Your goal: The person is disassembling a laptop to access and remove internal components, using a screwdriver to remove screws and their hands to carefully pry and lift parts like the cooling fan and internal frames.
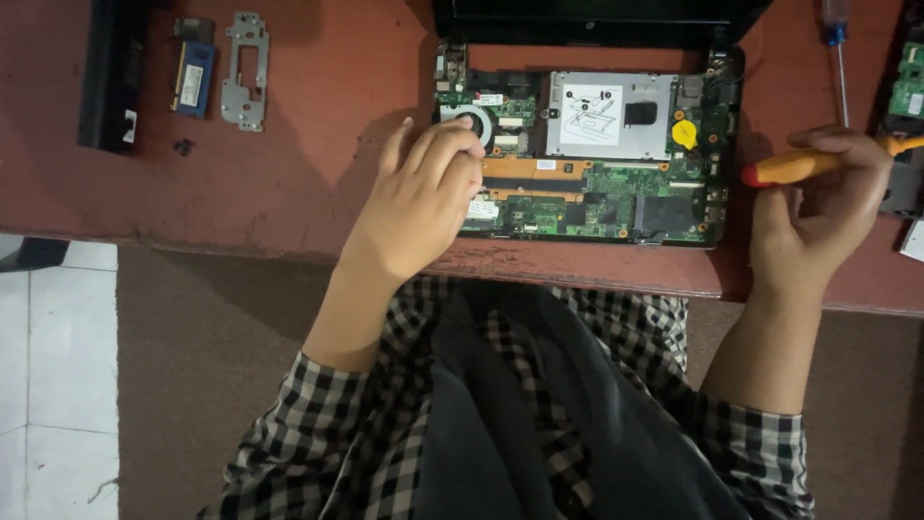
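Laptop (587, 154), opened for repair, on a reddish-brown table (318, 183): bottom cover off, green circuit board, round fan, silver drive caddy and yellow coin cell all exposed.

Left hand (423, 197): resting on the board's left part, fingers curled close together, fingertips touching the area beside the fan (472, 123); whether they pinch a small part cannot be told.

Right hand (823, 207): closed around a screwdriver (818, 164) with orange handle and red end, held level just off the laptop's right edge, tip not on any screw.

Removed items, well apart at upper left: long black battery (114, 72), blue memory stick (194, 72), grey metal bracket (245, 69), small dark screws (183, 146).

Second screwdriver (837, 48), blue-handled, lying at upper right; another opened device (905, 96) at the right edge.

Progress, as judged: disassembly well advanced; cover, battery, memory and bracket out; fan, drive caddy and board not yet lifted.
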